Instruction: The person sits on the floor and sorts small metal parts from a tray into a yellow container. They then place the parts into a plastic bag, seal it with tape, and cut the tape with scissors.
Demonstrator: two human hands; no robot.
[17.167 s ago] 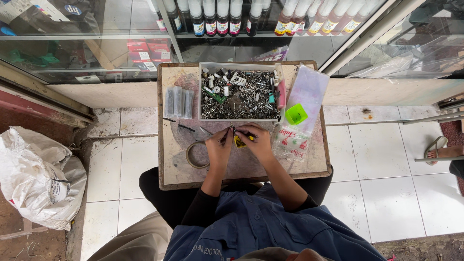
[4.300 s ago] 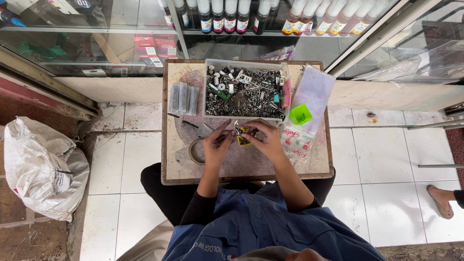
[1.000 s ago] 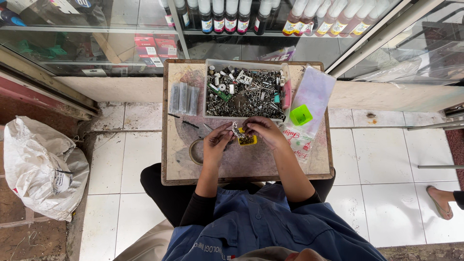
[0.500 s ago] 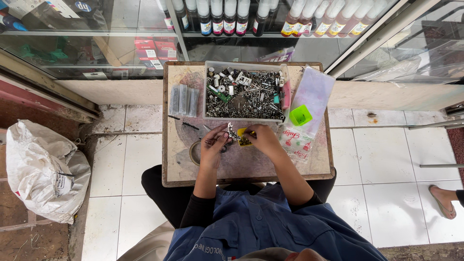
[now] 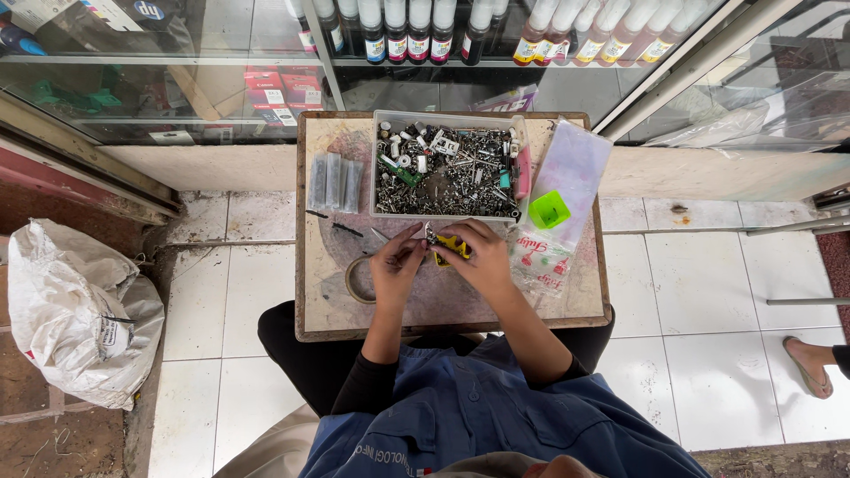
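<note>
I sit at a small wooden table (image 5: 319, 310). My right hand (image 5: 482, 261) grips a small yellow and black tool (image 5: 449, 245) just in front of a clear tray (image 5: 382, 124) full of screws and small metal parts. My left hand (image 5: 397, 265) is beside it, fingers pinched toward a thin metal piece at the tool's tip. What the left fingers hold is too small to tell.
A roll of tape (image 5: 356, 281) lies by my left wrist. Grey packets (image 5: 335, 181) sit at the table's far left, a green cap (image 5: 549, 211) and plastic bags (image 5: 542, 265) on the right. A glass cabinet with bottles (image 5: 496, 35) stands behind. White sack (image 5: 75, 310) on the left floor; another person's foot (image 5: 810, 365) at right.
Both hands have stayed together at the table's middle, shifting slightly around the yellow tool. The other person's foot has stayed at the right edge.
</note>
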